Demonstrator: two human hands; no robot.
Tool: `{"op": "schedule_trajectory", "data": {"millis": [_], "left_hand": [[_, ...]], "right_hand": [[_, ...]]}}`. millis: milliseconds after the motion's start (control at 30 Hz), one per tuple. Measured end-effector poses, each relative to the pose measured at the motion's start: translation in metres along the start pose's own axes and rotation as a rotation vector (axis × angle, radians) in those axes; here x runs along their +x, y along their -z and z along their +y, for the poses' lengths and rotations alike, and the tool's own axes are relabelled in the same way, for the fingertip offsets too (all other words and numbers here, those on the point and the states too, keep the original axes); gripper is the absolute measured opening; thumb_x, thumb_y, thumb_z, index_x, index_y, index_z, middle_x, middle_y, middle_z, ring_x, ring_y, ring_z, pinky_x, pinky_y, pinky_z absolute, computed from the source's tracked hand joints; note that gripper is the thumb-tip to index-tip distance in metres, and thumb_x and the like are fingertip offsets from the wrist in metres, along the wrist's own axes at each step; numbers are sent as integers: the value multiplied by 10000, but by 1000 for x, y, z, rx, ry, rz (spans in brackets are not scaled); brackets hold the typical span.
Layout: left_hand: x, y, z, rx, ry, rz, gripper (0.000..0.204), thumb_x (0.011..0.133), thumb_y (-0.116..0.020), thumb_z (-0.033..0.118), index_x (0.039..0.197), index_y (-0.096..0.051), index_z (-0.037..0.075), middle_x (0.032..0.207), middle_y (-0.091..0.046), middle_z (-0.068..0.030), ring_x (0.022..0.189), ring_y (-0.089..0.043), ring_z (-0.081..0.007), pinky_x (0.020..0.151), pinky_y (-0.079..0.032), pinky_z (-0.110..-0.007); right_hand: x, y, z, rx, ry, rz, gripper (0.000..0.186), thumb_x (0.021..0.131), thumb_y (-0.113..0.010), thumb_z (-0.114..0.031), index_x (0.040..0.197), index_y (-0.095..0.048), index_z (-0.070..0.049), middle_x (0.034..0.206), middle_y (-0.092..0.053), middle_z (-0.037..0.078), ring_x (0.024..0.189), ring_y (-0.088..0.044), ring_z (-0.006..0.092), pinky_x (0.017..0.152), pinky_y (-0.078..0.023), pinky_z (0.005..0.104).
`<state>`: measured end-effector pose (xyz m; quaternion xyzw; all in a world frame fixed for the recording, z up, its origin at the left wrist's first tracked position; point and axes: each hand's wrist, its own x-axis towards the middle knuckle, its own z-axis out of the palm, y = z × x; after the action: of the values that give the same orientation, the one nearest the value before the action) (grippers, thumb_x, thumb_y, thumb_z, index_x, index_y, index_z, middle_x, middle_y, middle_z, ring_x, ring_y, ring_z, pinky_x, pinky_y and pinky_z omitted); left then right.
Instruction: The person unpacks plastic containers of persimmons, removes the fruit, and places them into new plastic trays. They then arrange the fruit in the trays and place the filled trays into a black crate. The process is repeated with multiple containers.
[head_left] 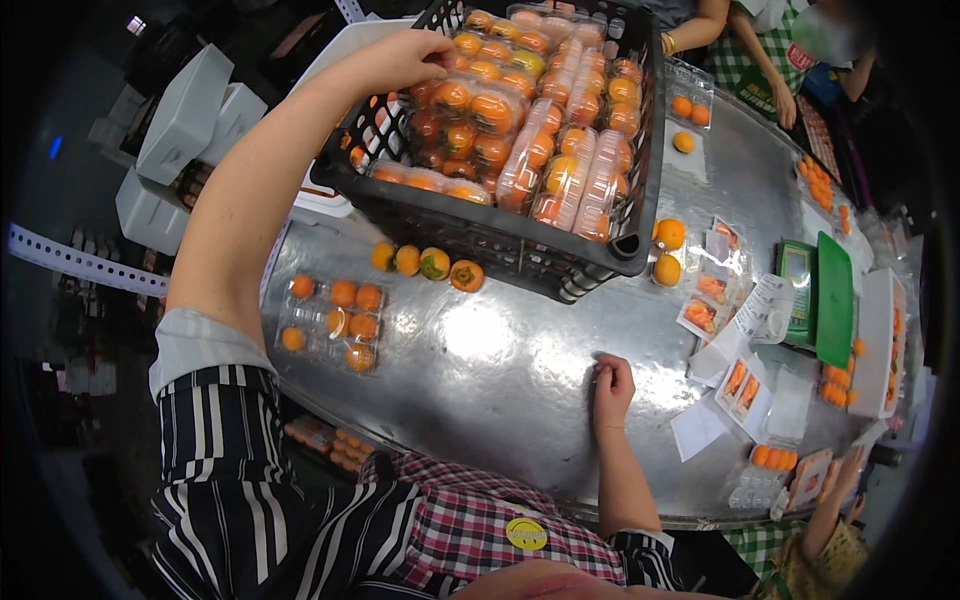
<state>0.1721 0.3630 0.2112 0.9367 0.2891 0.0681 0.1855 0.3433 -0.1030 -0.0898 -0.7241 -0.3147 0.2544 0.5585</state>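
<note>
My left hand [412, 62] reaches over the left side of a black plastic crate [480, 222], its fingers bent together at the edge of a clear pack of persimmons [478, 105]. Its fingertips are partly hidden. The crate stands tilted in the picture and is filled with stacked clear packs [572, 180], some flat and some on edge. My right hand [613, 388] rests on the metal table [480, 400], fingers curled in with nothing visible in them. A row of loose persimmons [434, 264] lies in front of the crate.
Left of centre lies an open clear tray with several persimmons [342, 322]. On the right are printed cards [740, 388], a green scale [797, 290] and a white box [880, 345]. White foam boxes [185, 115] are stacked at left. Other people's hands [784, 103] show at the far side.
</note>
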Motion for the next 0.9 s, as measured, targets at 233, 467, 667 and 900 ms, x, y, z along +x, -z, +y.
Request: {"op": "schedule_trajectory", "data": {"millis": [233, 467, 667, 900], "left_hand": [[10, 2, -7, 33, -24, -17, 124, 823, -647, 85, 920, -594, 29, 780, -621, -52, 719, -591, -138, 639, -490, -297], [-26, -12, 12, 228, -70, -308, 113, 774, -672, 79, 845, -599, 29, 782, -629, -74, 733, -617, -195, 659, -491, -328], [-40, -15, 15, 171, 25, -322, 124, 758, -683, 106, 828, -619, 26, 799, -642, -83, 759, -623, -208, 684, -495, -323], [-1, 16, 19, 138, 56, -72, 186, 846, -619, 183, 944, -633, 25, 882, -658, -104, 821, -630, -207, 734, -497, -301]], "right_hand": [[0, -1, 5, 3, 24, 1, 179, 870, -464, 23, 931, -628, -16, 846, -592, 60, 751, -567, 142, 693, -457, 252], [1, -2, 4, -1, 67, 8, 150, 898, -461, -4, 928, -607, -22, 803, -566, 14, 732, -513, 94, 672, -426, 221], [-1, -1, 11, -12, 74, 15, 153, 898, -464, -8, 939, -611, -20, 793, -571, 16, 728, -520, 94, 675, -433, 220], [-1, -2, 12, -42, 53, 15, 156, 886, -473, -6, 932, -621, -23, 803, -582, 31, 727, -540, 112, 668, -442, 233]]}}
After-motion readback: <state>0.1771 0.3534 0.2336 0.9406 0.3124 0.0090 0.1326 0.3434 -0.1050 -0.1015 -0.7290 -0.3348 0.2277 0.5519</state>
